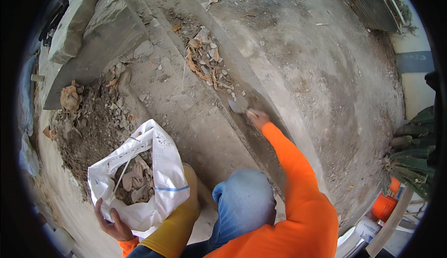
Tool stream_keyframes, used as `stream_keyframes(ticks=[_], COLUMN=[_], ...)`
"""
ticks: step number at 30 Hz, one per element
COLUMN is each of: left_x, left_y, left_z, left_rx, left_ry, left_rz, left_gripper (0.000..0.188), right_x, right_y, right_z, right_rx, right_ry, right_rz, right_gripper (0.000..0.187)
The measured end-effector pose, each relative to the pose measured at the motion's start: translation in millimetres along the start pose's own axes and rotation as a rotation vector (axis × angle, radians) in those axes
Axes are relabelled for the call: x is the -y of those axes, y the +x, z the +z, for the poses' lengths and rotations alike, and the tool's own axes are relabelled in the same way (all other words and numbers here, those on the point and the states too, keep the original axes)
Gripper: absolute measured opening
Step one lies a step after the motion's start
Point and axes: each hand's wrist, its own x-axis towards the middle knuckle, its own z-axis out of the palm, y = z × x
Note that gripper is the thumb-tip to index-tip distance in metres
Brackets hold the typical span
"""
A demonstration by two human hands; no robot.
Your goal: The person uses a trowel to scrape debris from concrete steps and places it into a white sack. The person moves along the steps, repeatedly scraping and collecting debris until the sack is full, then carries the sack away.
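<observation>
My right hand (259, 118) is wrapped round the handle of a small trowel (239, 104), its grey blade reaching into a shallow concrete channel (253, 134). Just beyond the blade lies a heap of dry leaves and broken stones (204, 58). At the lower left a white woven sack (170, 165) stands with its mouth wide, partly filled with leaves and debris (136, 181). My left hand (114, 223) holds the sack low on its near left side, thumb and fingers curved against the fabric. The sack leans against my yellow boot (179, 221).
Behind the sack spreads a mound of dark soil and rubble (86, 134). Stone slabs (74, 25) rest at the upper left. On the right stand a cactus-like plant (414, 151), an orange bucket (384, 207), a white bucket (367, 228) and a wooden plank (391, 221).
</observation>
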Motion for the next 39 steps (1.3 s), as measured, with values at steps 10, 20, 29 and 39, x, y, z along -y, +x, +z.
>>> stream_keyframes(ticks=[10,20,29,39], left_x=[-12,-16,-15,-14], left_y=[-4,-2,3,3], left_z=[5,7,9,11], left_rx=[-0.017,-0.031,-0.048,-0.084], left_ry=[-0.034,-0.075,-0.052,-0.096], left_rz=[0.000,-0.006,0.040,0.036], left_gripper=[0.046,0.044,0.043,0.044], right_x=[66,87,192,338], right_y=[148,114,57,-91], right_z=[86,33,-43,-59], right_rx=[-0.127,-0.234,-0.225,0.127], right_ry=[0.152,0.158,-0.042,-0.110], right_rz=[0.112,-0.101,-0.296,-0.797], right_gripper=[0.042,0.045,0.045,0.039])
